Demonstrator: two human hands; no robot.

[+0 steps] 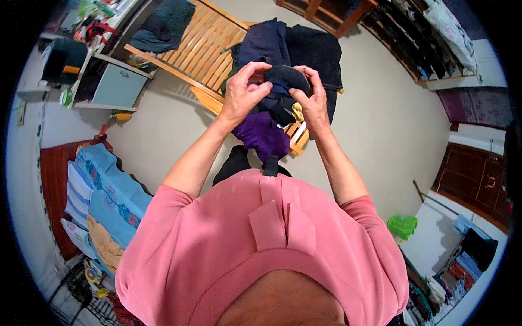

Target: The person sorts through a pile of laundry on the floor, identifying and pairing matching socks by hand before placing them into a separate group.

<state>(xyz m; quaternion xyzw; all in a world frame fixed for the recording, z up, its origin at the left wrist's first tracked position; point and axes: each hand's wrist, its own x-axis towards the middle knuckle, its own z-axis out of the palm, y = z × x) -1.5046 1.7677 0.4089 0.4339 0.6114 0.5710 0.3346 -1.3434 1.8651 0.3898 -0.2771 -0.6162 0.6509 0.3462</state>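
Both my hands are raised in front of me at a piece of dark navy cloth (pixel 287 76), whose upper edge is bunched into a rounded curve. My left hand (pixel 247 92) pinches its left side, thumb and fingers bent in. On the right side, my right hand (pixel 314 98) grips the cloth between thumb and fingers. I cannot tell what kind of garment it is. Beneath my hands a purple knitted cloth (pixel 263 133) hangs toward my lap. A small yellow piece (pixel 297 112) shows beside my right thumb. Dark clothes (pixel 318 46) lie just beyond.
A slatted wooden lounger (pixel 209 43) stands ahead, with a dark green cloth (pixel 163 24) on its far left end. Left are a cluttered cabinet (pixel 117 84) and a bed with a blue cover (pixel 117 190). A shelf rack (pixel 418 41) stands far right; a green bag (pixel 402 226) is nearer.
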